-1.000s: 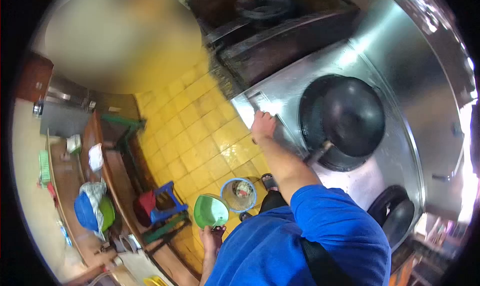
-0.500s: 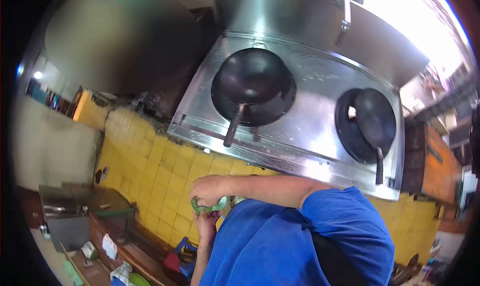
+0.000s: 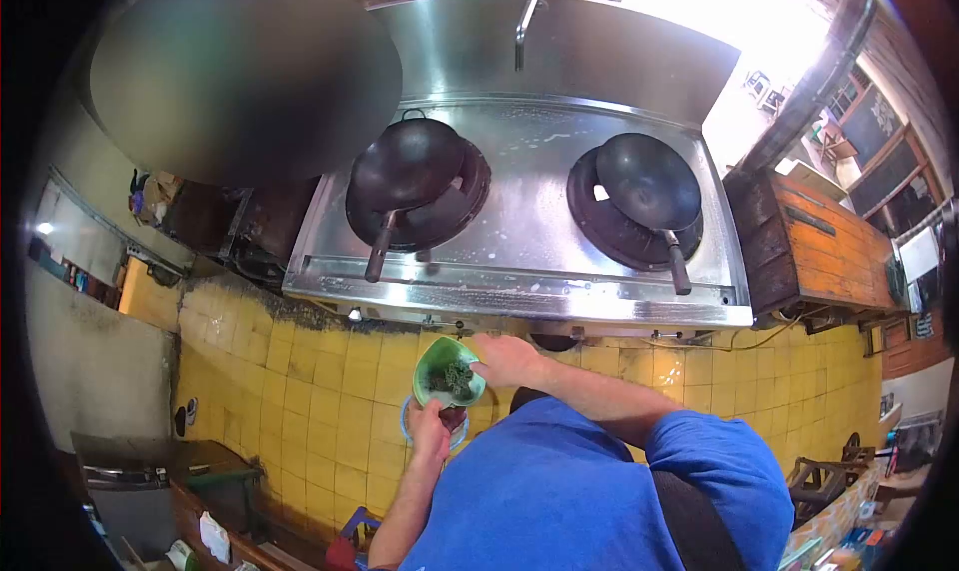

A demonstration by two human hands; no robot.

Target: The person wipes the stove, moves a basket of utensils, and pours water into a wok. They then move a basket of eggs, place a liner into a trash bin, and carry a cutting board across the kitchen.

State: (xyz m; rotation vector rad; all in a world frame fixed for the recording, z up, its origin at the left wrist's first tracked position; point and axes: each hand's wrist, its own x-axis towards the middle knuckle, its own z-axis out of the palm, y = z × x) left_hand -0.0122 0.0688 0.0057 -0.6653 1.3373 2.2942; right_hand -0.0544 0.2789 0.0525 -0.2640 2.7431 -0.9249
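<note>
Bowl (image 3: 433,359), one — bright green, smooth, rounded body with a pointed rim at the far side; open, interior turned up toward the view, held in the left hand (image 3: 431,437) above yellow floor tiles (image 3: 335,371). Contents, one clump (image 3: 458,377) — dark green, rough, irregular outline; lies inside the bowl, toward its right side; exact material too small to tell.

Worn: one blue shirt (image 3: 549,491), short-sleeved, lightly creased; one broad black strap (image 3: 696,516), laid over the shirt, beside its right sleeve (image 3: 717,453).
</note>
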